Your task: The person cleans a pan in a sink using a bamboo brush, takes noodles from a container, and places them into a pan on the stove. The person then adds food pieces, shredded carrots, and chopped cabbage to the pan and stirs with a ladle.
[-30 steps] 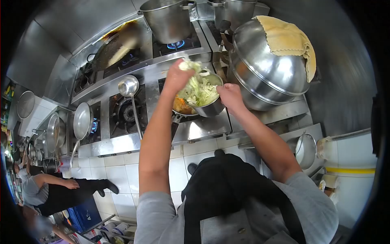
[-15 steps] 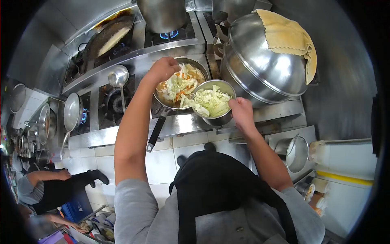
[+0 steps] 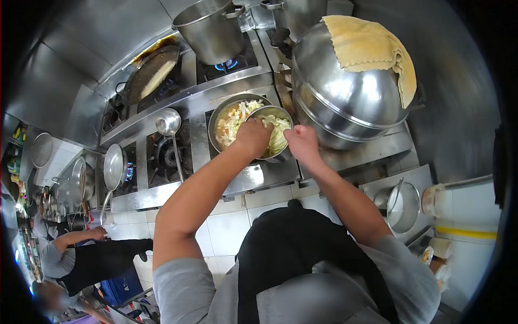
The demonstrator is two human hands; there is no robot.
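My right hand (image 3: pixel 303 144) is closed on the rim of a small steel pot (image 3: pixel 286 155), holding it tilted at the pan's right edge. Pale green chopped cabbage (image 3: pixel 278 136) lies inside the pot. My left hand (image 3: pixel 253 138) reaches into it from the left, its fingers curled down into the cabbage and partly hidden. Behind that hand, a steel frying pan (image 3: pixel 213 136) on the stove holds cabbage with orange shreds in a light liquid. My left forearm covers the pan's handle.
A large domed steel steamer (image 3: pixel 345 92) with a yellowish cloth (image 3: pixel 367 46) stands at right. A tall pot (image 3: pixel 213 35) sits over a blue flame. A ladle (image 3: pixel 168 123), a small pan (image 3: pixel 114 166) and a wok (image 3: pixel 135 89) are leftward. Another person (image 3: pixel 102 264) stands lower left.
My left hand has moved right and down from above the frying pan into the small pot of cabbage. My right hand keeps hold of the pot's rim. The camera view has shifted slightly.
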